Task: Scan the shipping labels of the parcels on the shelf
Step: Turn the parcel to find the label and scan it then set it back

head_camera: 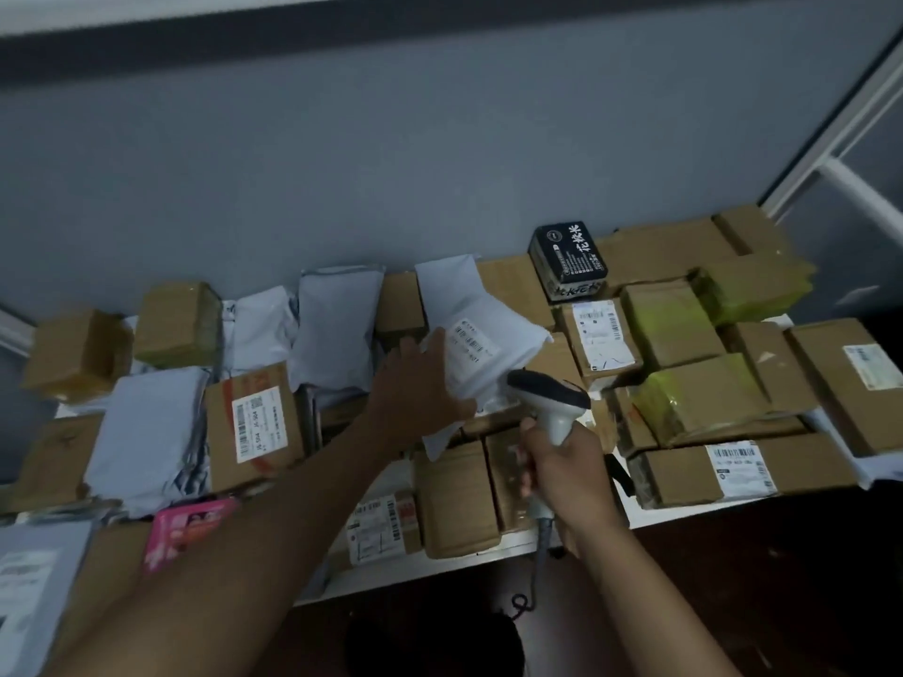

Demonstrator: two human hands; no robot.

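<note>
So the white poly mailer (481, 344) is the parcel in play right now. It's tipped up off the pile near the middle of the shelf (440, 569), with its shipping label (473, 343) facing up and toward the camera. The left hand (420, 388) has it by the lower left edge, fingers wrapped round the bag. I'd guess it's propped like that so the barcode sits flat and catches the reader instead of sagging into the boxes underneath.

The right hand (562, 469) is clamped around the handle of the barcode scanner (549, 398). The scanner's dark head sits just below the bag's lower edge, aimed roughly up at the label, and the cord trails down past the shelf front. Can't see any beam, so no idea if it has read yet.

Around it the shelf is packed:
- a cardboard box (254, 422) to the left with its label up
- a black box (569, 259) with white characters against the back wall
- brown cartons with yellow-green tape (684, 398) to the right
- a pink packet (188, 530) at the front left

Plenty of labels face up already. Others look buried or turned away, so those probably need lifting the same way.
</note>
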